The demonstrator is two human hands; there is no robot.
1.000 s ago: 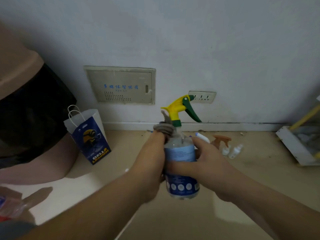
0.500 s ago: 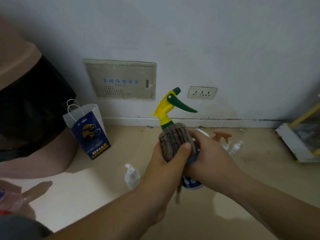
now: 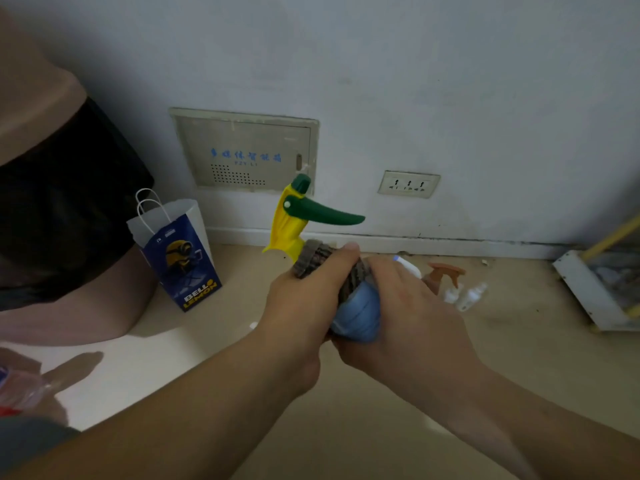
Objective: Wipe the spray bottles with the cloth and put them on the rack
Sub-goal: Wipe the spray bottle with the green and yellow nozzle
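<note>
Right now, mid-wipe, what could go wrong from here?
The left hand wraps the cloth round the neck of the bottle, just below the green trigger. A snag could squeeze it and spray, perhaps toward the socket. The bottle is tilted in mid-air, and only the right hand grips its body, so it might slip and drop to the floor.

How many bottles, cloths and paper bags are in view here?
Held spray bottle: 1
Other floor bottles: 4 visible, partly hidden
Wiping cloth: 1
Blue paper bag: 1
Total: 7
</note>
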